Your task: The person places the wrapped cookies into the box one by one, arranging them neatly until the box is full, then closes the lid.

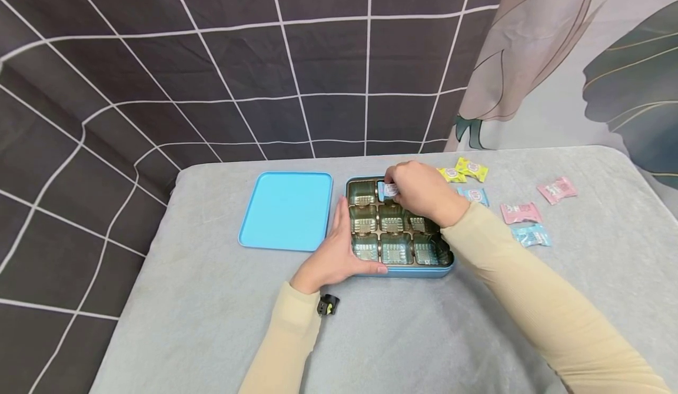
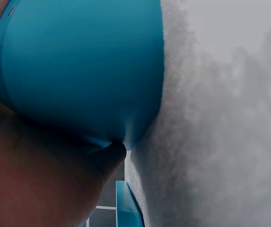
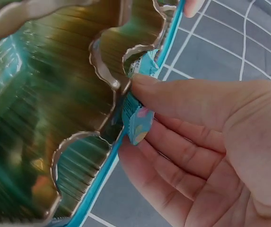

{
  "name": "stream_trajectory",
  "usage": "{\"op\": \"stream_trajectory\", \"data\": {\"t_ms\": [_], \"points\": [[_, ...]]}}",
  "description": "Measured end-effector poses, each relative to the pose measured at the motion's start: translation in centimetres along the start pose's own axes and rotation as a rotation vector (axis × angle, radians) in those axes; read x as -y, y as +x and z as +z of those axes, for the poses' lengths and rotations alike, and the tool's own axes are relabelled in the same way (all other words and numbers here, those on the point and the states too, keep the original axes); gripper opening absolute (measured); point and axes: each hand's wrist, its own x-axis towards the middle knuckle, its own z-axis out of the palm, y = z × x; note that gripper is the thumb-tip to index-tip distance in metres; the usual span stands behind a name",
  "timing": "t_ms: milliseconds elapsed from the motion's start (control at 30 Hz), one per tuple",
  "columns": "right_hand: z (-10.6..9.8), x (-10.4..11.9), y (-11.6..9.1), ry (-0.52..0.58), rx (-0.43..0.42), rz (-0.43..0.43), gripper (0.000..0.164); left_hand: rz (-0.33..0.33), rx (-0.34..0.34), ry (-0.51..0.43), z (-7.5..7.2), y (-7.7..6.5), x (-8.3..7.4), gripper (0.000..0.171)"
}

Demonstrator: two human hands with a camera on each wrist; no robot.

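Observation:
A blue tin [image 1: 410, 272] with a clear plastic tray of square compartments stands on the bed-like grey surface. My left hand [image 1: 336, 252] lies against its near left corner, fingers straight along the left side and thumb along the front wall. Over the far row, my right hand [image 1: 424, 191] pinches a blue-wrapped candy [image 1: 388, 191] between thumb and fingers, at the middle compartment. In the right wrist view the candy's wrapper [image 3: 140, 120] shows right at the tin's rim. My right hand hides the far right compartment in the head view.
Left of the tin lies its flat blue lid [image 1: 286, 210]. To the right are scattered yellow candies [image 1: 471, 169], blue candies [image 1: 532, 235] and pink candies [image 1: 521, 212]. A dark grid-patterned cloth [image 1: 328, 64] hangs behind the grey surface [image 1: 212, 311].

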Motion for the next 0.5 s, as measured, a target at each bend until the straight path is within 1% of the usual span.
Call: {"op": "stream_trajectory", "data": {"t_ms": [267, 500], "points": [[0.09, 0.11, 0.16, -0.002, -0.004, 0.007, 0.025, 0.005, 0.000, 0.001, -0.05, 0.04, 0.03, 0.154], [0.13, 0.25, 0.35, -0.010, 0.027, 0.023, 0.024, -0.001, 0.006, -0.004, -0.10, 0.00, -0.04, 0.154]]}}
